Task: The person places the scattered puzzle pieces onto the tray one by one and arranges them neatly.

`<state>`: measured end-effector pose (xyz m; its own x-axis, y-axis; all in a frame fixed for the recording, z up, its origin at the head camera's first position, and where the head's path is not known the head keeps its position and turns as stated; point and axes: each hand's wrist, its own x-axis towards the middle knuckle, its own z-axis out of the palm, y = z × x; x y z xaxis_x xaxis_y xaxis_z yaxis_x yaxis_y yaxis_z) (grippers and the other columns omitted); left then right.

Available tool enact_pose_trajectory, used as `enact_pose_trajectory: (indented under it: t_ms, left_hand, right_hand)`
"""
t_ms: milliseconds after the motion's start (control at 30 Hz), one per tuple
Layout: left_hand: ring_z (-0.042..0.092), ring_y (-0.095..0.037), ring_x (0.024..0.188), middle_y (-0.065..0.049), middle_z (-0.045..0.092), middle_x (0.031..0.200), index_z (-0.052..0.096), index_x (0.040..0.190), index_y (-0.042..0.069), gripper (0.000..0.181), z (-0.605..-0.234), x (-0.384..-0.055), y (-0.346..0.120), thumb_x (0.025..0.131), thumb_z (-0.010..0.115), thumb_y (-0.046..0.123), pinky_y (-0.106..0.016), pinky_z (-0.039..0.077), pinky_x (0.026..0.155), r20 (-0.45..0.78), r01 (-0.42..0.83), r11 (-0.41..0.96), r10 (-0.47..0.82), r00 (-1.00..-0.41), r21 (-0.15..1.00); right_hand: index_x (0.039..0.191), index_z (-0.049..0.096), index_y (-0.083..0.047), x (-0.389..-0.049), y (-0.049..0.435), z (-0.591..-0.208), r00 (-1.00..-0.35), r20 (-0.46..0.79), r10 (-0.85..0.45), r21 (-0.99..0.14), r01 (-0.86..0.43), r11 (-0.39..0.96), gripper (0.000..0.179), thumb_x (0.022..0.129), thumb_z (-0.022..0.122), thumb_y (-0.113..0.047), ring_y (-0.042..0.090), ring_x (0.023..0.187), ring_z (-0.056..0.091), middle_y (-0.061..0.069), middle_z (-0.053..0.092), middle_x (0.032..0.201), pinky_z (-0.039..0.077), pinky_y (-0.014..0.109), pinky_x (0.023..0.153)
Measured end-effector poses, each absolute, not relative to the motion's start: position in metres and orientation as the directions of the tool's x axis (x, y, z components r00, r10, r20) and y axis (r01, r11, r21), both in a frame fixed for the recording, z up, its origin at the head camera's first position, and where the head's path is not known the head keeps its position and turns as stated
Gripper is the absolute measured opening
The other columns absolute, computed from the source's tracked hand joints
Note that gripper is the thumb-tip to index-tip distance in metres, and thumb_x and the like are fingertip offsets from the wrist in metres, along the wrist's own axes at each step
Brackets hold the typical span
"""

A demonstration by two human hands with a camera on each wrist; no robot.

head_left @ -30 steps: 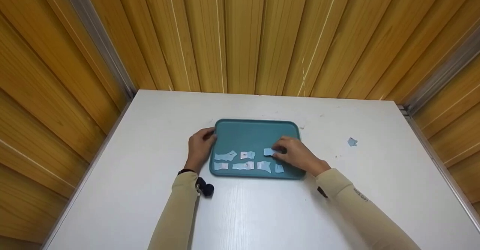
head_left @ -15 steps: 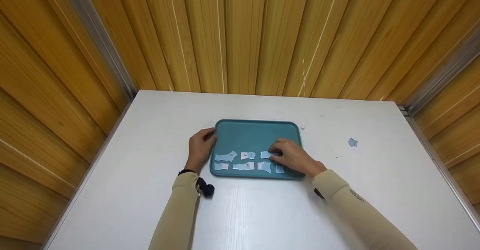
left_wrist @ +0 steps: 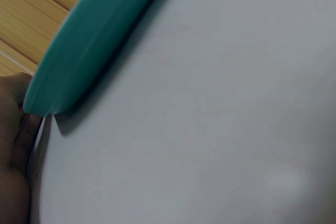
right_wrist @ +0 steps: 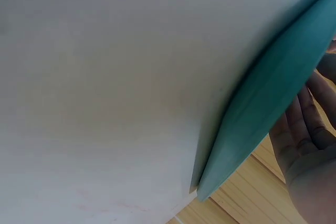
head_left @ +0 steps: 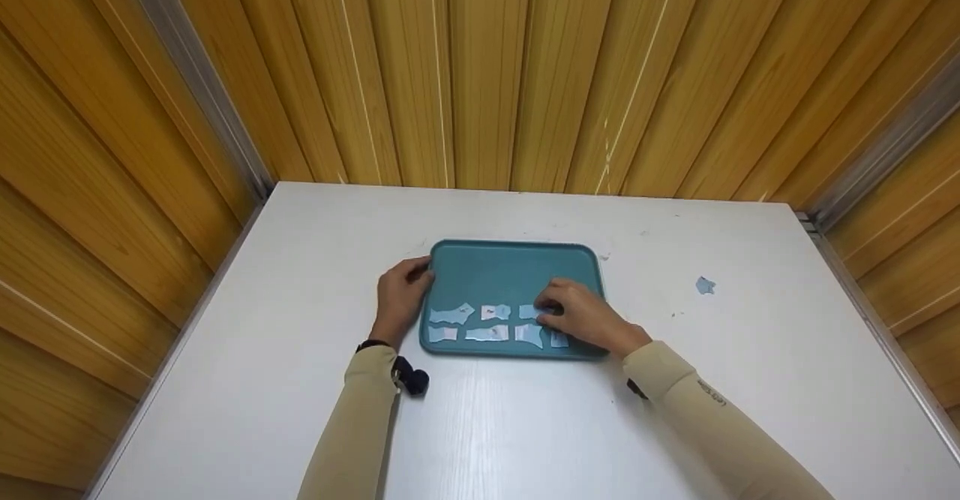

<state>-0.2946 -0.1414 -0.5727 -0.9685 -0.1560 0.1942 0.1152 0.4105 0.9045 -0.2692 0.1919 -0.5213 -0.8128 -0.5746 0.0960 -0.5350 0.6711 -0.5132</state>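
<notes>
A teal tray [head_left: 502, 271] lies on the white table, and my left hand [head_left: 401, 296] holds its left rim between thumb and fingers. On the tray's near half, thin light-blue puzzle pieces with irregular edges form two rows. My right hand [head_left: 583, 314] pinches a light-blue piece [head_left: 527, 311] at the right end of the upper row, flat against the tray as far as I can see; the fingertips cover its right side. Left of it lie a small piece [head_left: 495, 311] and a longer piece [head_left: 451, 314]. Both wrist views show mostly the tray's side wall [left_wrist: 89, 45], with no pieces visible.
One more star-shaped piece [head_left: 705, 285] lies on the white table [head_left: 750, 365], to the right of the tray. Yellow wood-look panels [head_left: 487, 72] rise behind the table and on both sides. Small dark specks dot the tabletop.
My right hand has shifted slightly left and nearer to me, bringing the pinched piece down into line with the upper row. The left hand stays on the tray's rim.
</notes>
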Motion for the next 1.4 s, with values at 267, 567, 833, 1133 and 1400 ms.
enact_pose_trajectory:
  t_ms: [267,567,833,1133,1400]
  left_hand:
    - [0.068,-0.026,0.116,-0.014,0.073,0.126,0.072,0.132,0.001,0.032,-0.573,-0.292,-0.141,0.101,0.071,0.005,-0.042,0.055,0.101,0.207,0.131,0.412,-0.144,-0.968,0.901]
    - [0.068,-0.027,0.118,-0.013,0.073,0.127,0.072,0.133,0.002,0.031,-0.572,-0.291,-0.142,0.102,0.071,0.005,-0.041,0.054,0.102,0.192,0.119,0.402,-0.145,-0.971,0.908]
    - [0.067,-0.026,0.119,-0.013,0.073,0.128,0.073,0.133,0.002,0.032,-0.573,-0.293,-0.142,0.102,0.071,0.007,-0.04,0.054,0.102,0.179,0.107,0.391,-0.154,-0.972,0.914]
    - [0.067,-0.026,0.119,-0.013,0.073,0.129,0.073,0.133,0.002,0.032,-0.573,-0.294,-0.142,0.101,0.071,0.006,-0.041,0.054,0.103,0.188,0.112,0.412,-0.15,-0.971,0.904]
    - [0.068,-0.028,0.118,-0.015,0.073,0.127,0.072,0.133,0.0,0.033,-0.573,-0.293,-0.142,0.1,0.072,0.005,-0.043,0.054,0.102,0.206,0.129,0.414,-0.148,-0.967,0.901]
  right_hand:
    - [0.116,0.077,-0.004,-0.271,0.207,-0.517,-0.828,0.09,-0.554,-0.516,-0.514,0.685,0.024,0.095,0.082,-0.014,0.021,0.102,0.065,0.004,0.067,0.108,0.057,0.045,0.096]
    - [0.124,0.074,0.0,-0.273,0.233,-0.505,-0.88,0.033,-0.473,-0.561,-0.408,0.72,0.031,0.095,0.081,-0.01,0.029,0.112,0.067,0.01,0.067,0.116,0.057,0.047,0.1]
    - [0.126,0.072,0.003,-0.275,0.261,-0.499,-0.909,0.063,-0.413,-0.587,-0.368,0.721,0.033,0.095,0.08,-0.005,0.035,0.114,0.066,0.017,0.067,0.118,0.057,0.051,0.099]
    - [0.123,0.072,0.006,-0.278,0.298,-0.501,-0.916,0.177,-0.361,-0.565,-0.395,0.725,0.03,0.096,0.079,-0.005,0.041,0.111,0.067,0.021,0.067,0.117,0.056,0.056,0.095]
    - [0.127,0.069,0.008,-0.28,0.329,-0.5,-0.944,0.165,-0.285,-0.555,-0.328,0.765,0.034,0.098,0.077,-0.009,0.044,0.115,0.064,0.024,0.065,0.121,0.054,0.058,0.098]
